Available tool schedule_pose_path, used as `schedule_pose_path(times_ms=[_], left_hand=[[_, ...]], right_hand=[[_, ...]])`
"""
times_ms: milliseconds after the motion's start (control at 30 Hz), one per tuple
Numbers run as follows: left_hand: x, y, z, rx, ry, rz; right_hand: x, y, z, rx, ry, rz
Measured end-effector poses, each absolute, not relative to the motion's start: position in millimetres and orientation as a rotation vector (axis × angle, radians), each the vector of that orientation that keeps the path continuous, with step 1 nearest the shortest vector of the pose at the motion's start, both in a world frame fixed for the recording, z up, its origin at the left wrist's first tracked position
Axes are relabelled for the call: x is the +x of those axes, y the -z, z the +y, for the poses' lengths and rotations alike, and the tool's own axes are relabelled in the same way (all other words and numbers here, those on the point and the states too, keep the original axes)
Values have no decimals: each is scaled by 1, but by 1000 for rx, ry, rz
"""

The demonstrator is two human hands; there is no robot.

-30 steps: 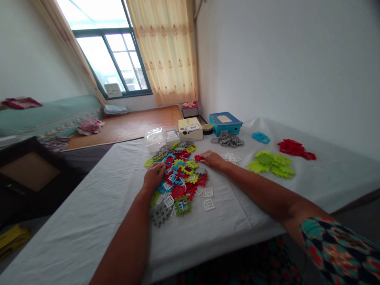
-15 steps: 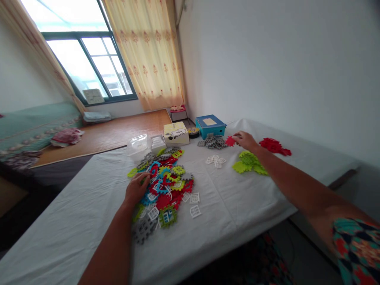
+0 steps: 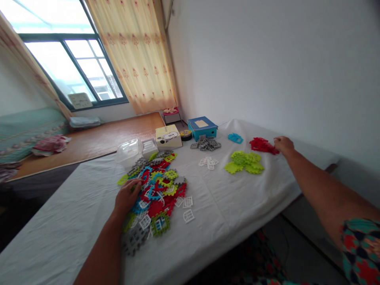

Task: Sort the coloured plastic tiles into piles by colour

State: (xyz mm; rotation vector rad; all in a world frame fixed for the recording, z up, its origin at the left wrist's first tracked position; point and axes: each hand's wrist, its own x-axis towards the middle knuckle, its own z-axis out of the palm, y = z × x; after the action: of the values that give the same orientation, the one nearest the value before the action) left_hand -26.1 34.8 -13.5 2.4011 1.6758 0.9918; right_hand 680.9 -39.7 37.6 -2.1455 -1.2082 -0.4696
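My left hand (image 3: pixel 126 196) rests on the left edge of a mixed pile of coloured interlocking plastic tiles (image 3: pixel 158 186), fingers curled; what they grip is hidden. My right hand (image 3: pixel 283 144) reaches far right across the white-clothed table (image 3: pixel 74 213). Its fingertips pinch a red tile at the right end of the red tile pile (image 3: pixel 261 145). Sorted heaps lie between the hands: lime-green tiles (image 3: pixel 243 162), grey tiles (image 3: pixel 206 144), a single blue tile (image 3: pixel 235 138) and small white window pieces (image 3: pixel 208 162).
A blue box (image 3: pixel 202 127), a yellow carton (image 3: pixel 168 137), a tape roll (image 3: pixel 186 134) and a clear plastic tub (image 3: pixel 130 151) stand along the table's far edge. The wall runs close behind the red pile. A bed and wooden floor lie beyond, under the window.
My right hand picked a red tile from the mixed pile and carried it right, past the green heap, to the red pile. My left hand stayed on the mixed pile. The view swung right.
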Motion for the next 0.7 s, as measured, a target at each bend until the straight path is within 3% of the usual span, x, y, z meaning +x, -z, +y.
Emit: schedule_pose_path(times_ms=[167,367,467,700], left_hand=[[-21,10,30,2378,-985,1706],[-17,11,25,2381,-1002,1675],[-17,14,25,2378,-1029,1649],[-16,15,25,2368,-1036,1658]], right_hand=[[627,-43,0,-2075,369,-1280],[434,-37,15,-1360,-239,-2131],[357,-25,-1,-1094,-375,-2407],[310,-17,0,-1228,-328,-2487]])
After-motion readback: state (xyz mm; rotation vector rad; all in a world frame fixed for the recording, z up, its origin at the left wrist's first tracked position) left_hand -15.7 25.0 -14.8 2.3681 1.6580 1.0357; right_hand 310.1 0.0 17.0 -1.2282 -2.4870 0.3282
